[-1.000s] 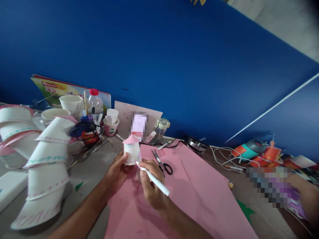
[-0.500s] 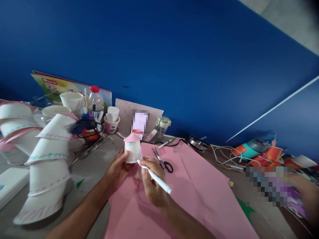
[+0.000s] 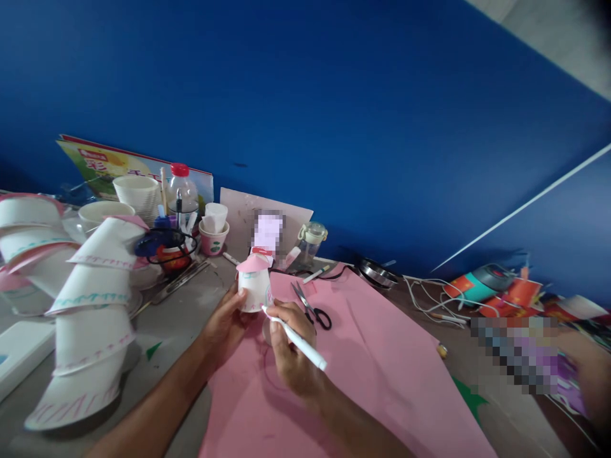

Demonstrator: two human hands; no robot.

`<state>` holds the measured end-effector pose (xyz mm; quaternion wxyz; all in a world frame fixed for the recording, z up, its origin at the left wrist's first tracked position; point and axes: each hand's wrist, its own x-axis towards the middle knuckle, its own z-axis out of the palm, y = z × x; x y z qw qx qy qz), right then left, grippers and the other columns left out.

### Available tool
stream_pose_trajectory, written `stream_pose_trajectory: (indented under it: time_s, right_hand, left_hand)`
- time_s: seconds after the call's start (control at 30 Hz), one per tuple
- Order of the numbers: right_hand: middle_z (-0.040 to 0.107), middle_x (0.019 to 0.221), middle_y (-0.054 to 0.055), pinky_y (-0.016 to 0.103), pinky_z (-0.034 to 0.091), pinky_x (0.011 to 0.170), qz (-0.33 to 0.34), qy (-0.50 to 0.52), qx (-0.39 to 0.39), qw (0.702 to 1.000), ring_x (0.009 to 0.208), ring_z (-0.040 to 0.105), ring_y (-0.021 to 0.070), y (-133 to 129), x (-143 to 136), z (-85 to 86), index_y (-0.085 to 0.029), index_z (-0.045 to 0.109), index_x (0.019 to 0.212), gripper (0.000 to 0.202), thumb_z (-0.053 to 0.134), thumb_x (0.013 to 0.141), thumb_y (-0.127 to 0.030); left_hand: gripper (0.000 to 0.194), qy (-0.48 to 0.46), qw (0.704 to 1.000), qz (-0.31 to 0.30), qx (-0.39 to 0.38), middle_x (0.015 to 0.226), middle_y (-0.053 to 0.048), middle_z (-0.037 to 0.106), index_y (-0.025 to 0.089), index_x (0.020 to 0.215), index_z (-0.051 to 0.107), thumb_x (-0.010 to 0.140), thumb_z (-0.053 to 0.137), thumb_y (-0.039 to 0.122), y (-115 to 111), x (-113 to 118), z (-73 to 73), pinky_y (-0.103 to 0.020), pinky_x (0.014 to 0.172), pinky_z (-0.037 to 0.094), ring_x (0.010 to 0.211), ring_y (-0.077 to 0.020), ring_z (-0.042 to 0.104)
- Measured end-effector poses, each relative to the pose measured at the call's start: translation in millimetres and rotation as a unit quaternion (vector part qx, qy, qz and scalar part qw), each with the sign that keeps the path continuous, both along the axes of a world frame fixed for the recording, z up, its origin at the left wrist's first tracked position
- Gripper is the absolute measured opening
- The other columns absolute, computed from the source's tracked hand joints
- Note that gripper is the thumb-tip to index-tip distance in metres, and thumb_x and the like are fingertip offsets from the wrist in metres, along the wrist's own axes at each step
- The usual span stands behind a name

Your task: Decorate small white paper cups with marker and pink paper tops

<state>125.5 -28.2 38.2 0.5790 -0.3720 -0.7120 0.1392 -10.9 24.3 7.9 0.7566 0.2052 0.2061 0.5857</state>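
A white paper cup [image 3: 252,289], upside down with a pink paper top and coloured marks, is held by my left hand [image 3: 228,326], thumb on its side. My right hand [image 3: 293,343] grips a white marker [image 3: 303,348], its tip at the cup's lower right edge. Both hands are over a large pink paper sheet [image 3: 372,369]. Just right of my right hand, scissors [image 3: 312,308] with black handles lie partly open on the sheet. At the left stands a curved stack of decorated white cups [image 3: 93,327].
Behind the cup are a phone [image 3: 267,232], a clear jar [image 3: 311,242] and a red-capped bottle [image 3: 182,191]. More paper cups [image 3: 136,191] stand back left. White cables [image 3: 429,296], a teal flask [image 3: 480,285] and another person's arm [image 3: 589,369] are at the right.
The marker tip has shifted very slightly left along the cup's lower edge. Both hands keep their grips, and the view has moved a little.
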Motion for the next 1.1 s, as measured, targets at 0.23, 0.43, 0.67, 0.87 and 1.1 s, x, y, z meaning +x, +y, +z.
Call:
stream_pose_trajectory:
  time_s: [0.23, 0.43, 0.67, 0.87, 1.1]
  right_hand:
    - [0.066, 0.088, 0.007, 0.033, 0.056, 0.072, -0.017, -0.003, -0.008, 1.0, 0.083, 0.066, 0.0198, -1.1, -0.3, 2.6, -0.02, 0.063, 0.102, 0.02, 0.048, 0.09, -0.014]
    - [0.067, 0.088, 0.007, 0.034, 0.056, 0.074, -0.02, 0.001, -0.005, 1.0, 0.086, 0.066, 0.021, -0.8, 0.1, 3.9, -0.02, 0.063, 0.1, 0.02, 0.047, 0.089, -0.014]
    - [0.067, 0.088, 0.007, 0.035, 0.056, 0.074, -0.008, -0.004, -0.019, 1.0, 0.087, 0.066, 0.0212, -0.8, 1.0, 2.6, -0.02, 0.064, 0.101, 0.02, 0.048, 0.09, -0.016]
    - [0.067, 0.085, 0.007, 0.036, 0.056, 0.075, 0.001, 0.007, -0.009, 1.0, 0.085, 0.066, 0.0212, 0.0, 0.3, 2.8, -0.02, 0.063, 0.097, 0.018, 0.048, 0.089, -0.015]
    - [0.068, 0.092, 0.007, 0.038, 0.055, 0.076, -0.066, 0.055, -0.042, 0.995, 0.085, 0.066, 0.0212, -4.4, 1.8, 2.4, -0.022, 0.059, 0.115, 0.025, 0.042, 0.098, -0.03]
  left_hand:
    - [0.047, 0.007, 1.0, -0.001, -0.002, 0.094, -0.002, 0.075, 0.023, 0.124, 0.062, 0.078, 0.074, 0.024, 0.7, -0.4, -1.7, -0.024, 0.067, 0.056, 0.077, -0.0159, 0.069]
    - [0.047, 0.011, 1.0, 0.0, -0.011, 0.096, -0.003, 0.076, 0.022, 0.125, 0.061, 0.079, 0.073, 0.022, 0.1, -0.3, -0.6, -0.026, 0.07, 0.055, 0.08, -0.018, 0.07]
    - [0.041, 0.014, 1.0, 0.003, -0.021, 0.092, -0.004, 0.076, 0.02, 0.119, 0.065, 0.079, 0.073, 0.023, 0.1, -0.4, -1.3, -0.026, 0.068, 0.054, 0.076, -0.0177, 0.069]
    - [0.039, 0.009, 1.0, 0.001, -0.019, 0.087, -0.002, 0.074, 0.021, 0.117, 0.066, 0.078, 0.074, 0.022, 1.1, -0.6, -3.9, -0.024, 0.065, 0.053, 0.072, -0.0158, 0.067]
    - [0.015, 0.012, 0.999, 0.018, -0.036, 0.074, 0.002, 0.071, 0.018, 0.088, 0.07, 0.078, 0.076, 0.025, 1.2, -1.3, -5.5, -0.022, 0.055, 0.049, 0.056, -0.0104, 0.058]
